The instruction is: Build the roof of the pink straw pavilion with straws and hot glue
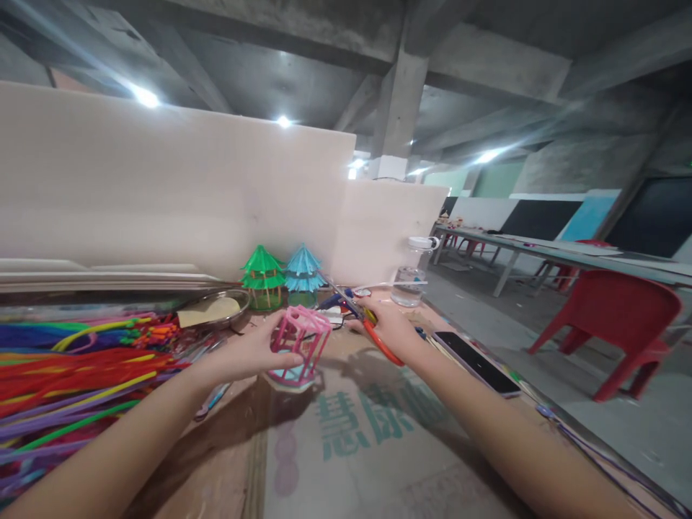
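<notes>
Grasped by left hand (246, 353): pink cage model (300, 344) | grasped by right hand (390, 328): orange scissors (373, 333) | both forearms stretched forward | green cardboard (378, 447) characters unreadable

Left hand (246, 353) gripping pink cage (300, 344) of fuzzy matt pipe cleaner on a pale card base. Right hand (390, 330) holding scissors (363, 322): glossy orange plastic handles, dull metal blades. Loose stems (65, 375) along table's left edge looking soft, fibrous. Table (373, 447) lying under matt printed cardboard, rough brown board beside it. Metal dish (219, 308) shining faintly. Bottle (411, 272) showing clear plastic. Phone (476, 362) at right edge gleaming glassy black. Chair (616, 317) looking smooth red plastic.
</notes>
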The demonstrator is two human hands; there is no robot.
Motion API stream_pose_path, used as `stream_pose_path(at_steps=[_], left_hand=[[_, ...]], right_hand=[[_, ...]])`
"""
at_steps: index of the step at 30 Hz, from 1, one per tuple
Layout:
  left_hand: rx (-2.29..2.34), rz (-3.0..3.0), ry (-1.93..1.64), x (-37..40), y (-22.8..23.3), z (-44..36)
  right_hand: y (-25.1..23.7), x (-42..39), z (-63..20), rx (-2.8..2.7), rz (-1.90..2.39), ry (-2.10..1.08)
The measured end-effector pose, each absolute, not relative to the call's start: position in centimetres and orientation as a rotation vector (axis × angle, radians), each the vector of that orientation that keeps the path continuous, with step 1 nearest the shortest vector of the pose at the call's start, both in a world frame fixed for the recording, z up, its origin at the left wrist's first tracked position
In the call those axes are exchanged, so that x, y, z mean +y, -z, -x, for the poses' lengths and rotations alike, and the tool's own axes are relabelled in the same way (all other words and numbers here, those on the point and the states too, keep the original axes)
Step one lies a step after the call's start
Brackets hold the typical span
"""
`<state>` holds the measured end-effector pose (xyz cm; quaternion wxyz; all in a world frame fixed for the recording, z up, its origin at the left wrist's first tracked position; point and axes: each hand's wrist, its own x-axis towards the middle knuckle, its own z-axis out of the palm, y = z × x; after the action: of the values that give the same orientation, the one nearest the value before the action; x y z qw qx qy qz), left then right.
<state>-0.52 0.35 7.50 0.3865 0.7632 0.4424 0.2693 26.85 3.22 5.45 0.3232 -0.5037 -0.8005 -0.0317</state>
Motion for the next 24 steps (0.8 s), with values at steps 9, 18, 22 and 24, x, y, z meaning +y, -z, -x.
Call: stream_pose_path(at_steps=[9, 18, 22, 24], left_hand=[[1.015, -2.053, -0.719, 1.4, -5.5, 0.6], [1.207, -2.203, -0.577, -1.0, -6.7, -0.2], [1.221, -2.218, -0.494, 0.2, -6.4, 1.3], [1.290, -2.261, -0.452, 0.9, -6.4, 1.9]], right_hand=[[-4.0, 2.9, -26.5, -2.362, 1.505, -0.118], [-2.5, 2.8, -25.8, -2.508, 1.502, -0.151], [-2.7, 2.8, -26.0, -2.557, 1.488, -0.153], [-2.9, 2.8, -26.1, -2.570, 1.479, -0.141]])
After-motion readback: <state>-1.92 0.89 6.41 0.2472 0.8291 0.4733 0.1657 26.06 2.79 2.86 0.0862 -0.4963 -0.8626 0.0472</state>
